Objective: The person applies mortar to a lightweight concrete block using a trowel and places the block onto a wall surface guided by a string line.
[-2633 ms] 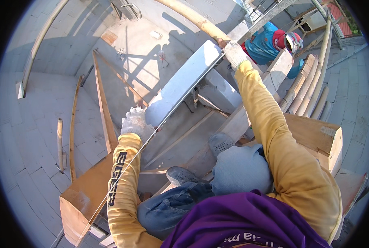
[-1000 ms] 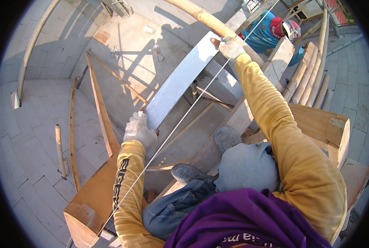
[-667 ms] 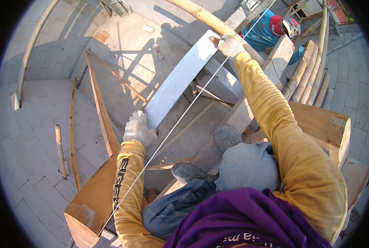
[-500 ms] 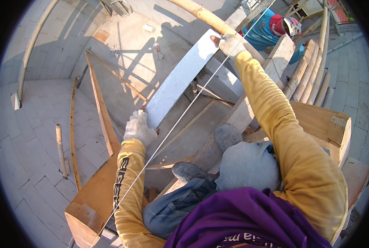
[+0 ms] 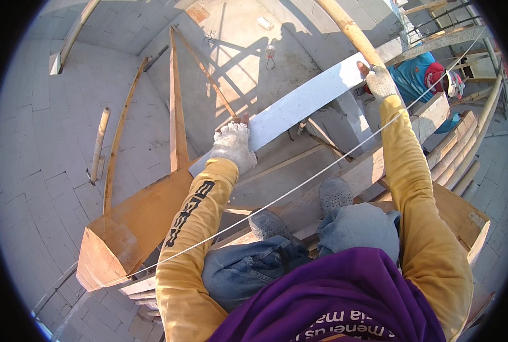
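A long pale board (image 5: 308, 105) spans between my two hands, tilted up toward the right in the view. My left hand (image 5: 233, 147), in a white knit glove with bare fingertips, is closed on it near the lower-left end. That end reaches the edge of a boxy wooden beam (image 5: 151, 211); whether it rests there I cannot tell. At the upper-right end my right hand (image 5: 380, 82), gloved the same way, grips the board with its thumb on the top face. A taut white string (image 5: 299, 191) crosses in front of my body, passing under my right forearm or over it unclearly.
My feet (image 5: 335, 195) are on timber planks high above a concrete floor (image 5: 237, 68). Another person (image 5: 416, 77) in a blue top works at the upper right, beside bamboo poles (image 5: 453, 145). A slanted wooden brace (image 5: 176, 108) stands left; block walls (image 5: 43, 137) surround the space.
The view has swung, so things sit further right. The board now lies at a shallower slant, and its lower end extends past my left hand toward the wooden beam. Both hands keep hold.
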`<action>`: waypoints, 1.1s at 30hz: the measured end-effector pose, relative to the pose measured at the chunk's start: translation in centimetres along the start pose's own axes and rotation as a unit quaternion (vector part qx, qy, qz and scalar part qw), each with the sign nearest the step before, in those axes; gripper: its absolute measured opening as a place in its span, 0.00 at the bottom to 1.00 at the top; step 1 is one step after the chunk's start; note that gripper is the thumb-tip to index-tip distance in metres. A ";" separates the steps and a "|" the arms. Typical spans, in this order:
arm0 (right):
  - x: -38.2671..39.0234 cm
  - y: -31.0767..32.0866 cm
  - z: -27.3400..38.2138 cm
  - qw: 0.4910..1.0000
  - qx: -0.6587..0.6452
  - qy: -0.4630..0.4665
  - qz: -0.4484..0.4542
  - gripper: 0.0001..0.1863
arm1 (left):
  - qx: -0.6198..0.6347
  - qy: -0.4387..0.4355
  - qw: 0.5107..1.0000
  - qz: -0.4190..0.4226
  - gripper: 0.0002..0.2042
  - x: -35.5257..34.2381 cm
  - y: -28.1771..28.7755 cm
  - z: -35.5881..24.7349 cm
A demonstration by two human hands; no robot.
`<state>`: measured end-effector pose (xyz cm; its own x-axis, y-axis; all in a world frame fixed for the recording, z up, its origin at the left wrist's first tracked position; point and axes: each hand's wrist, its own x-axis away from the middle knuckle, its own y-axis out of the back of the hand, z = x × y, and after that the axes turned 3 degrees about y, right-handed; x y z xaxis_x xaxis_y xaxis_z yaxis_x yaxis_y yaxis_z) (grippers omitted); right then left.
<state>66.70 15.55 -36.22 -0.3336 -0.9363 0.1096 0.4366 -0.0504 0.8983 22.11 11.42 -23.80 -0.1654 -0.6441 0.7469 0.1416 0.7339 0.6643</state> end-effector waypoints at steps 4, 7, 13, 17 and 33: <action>-0.1 0.3 -2.5 0.981 -0.164 -0.087 0.054 0.42 | -0.063 -0.130 0.968 -0.204 0.45 0.6 -3.0 -2.9; 0.7 -0.1 -1.3 0.961 -0.257 -0.082 0.055 0.39 | -0.049 -0.226 0.937 -0.264 0.36 1.4 -6.9 -5.3; -0.3 0.5 -1.9 0.956 -0.264 -0.095 0.086 0.40 | -0.038 -0.243 0.953 -0.178 0.33 1.7 -10.7 -7.3; 0.0 0.9 -1.1 0.953 -0.278 -0.097 0.074 0.42 | -0.026 -0.211 0.959 -0.188 0.33 2.0 -9.6 -4.5; 0.6 0.3 -1.5 0.938 -0.327 -0.092 0.067 0.41 | 0.020 -0.016 0.988 -0.155 0.47 1.3 -6.0 0.6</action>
<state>67.90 14.41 -36.54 -0.3514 -0.8763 0.3297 0.8843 -0.1950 0.4242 20.50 6.28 -26.83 -0.2263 -0.8323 0.5060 0.0413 0.5108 0.8587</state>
